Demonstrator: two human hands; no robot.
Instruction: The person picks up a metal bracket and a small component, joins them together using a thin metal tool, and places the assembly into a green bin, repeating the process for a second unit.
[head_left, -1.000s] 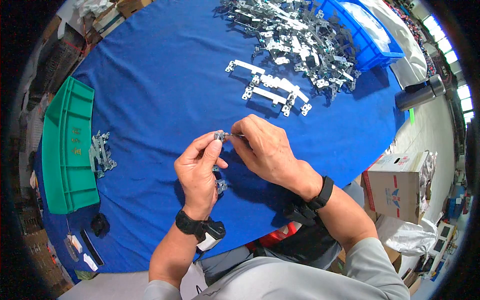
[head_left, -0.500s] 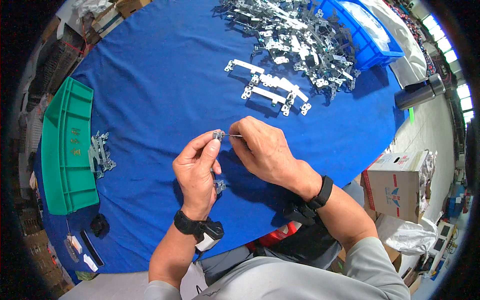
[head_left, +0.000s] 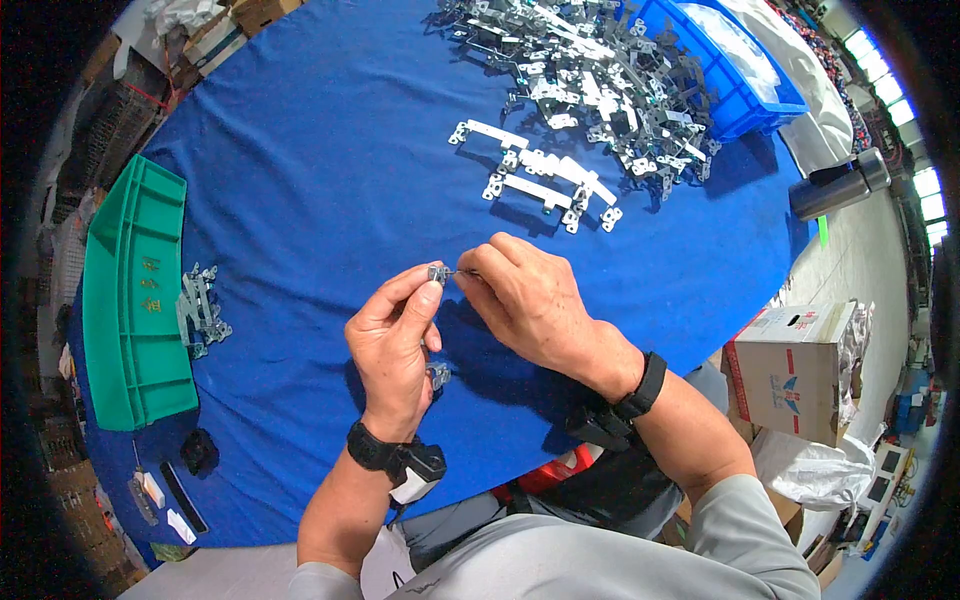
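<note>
Pinched between the thumb and forefinger of my left hand [head_left: 390,345] is a metal bracket [head_left: 438,273]. A second bracket-like end [head_left: 439,375] shows below the palm, with the stretch between hidden behind the fingers. My right hand [head_left: 530,300] is closed just to the right, gripping a thin metal pin [head_left: 462,272] that points at the upper bracket end. Most of that pin is covered by the right fingers. Farther out on the blue cloth, several similar metal brackets [head_left: 535,190] lie in a loose group.
A large heap of metal brackets [head_left: 600,80] covers the far right of the blue cloth [head_left: 300,150], beside a blue crate [head_left: 735,70]. At left stands a green tray [head_left: 140,300] with brackets [head_left: 203,310] against it. A steel flask [head_left: 840,185] lies at the right edge.
My right fingertips have shifted slightly left, closer to the bracket, so less of the pin shows. My left hand stays almost still.
</note>
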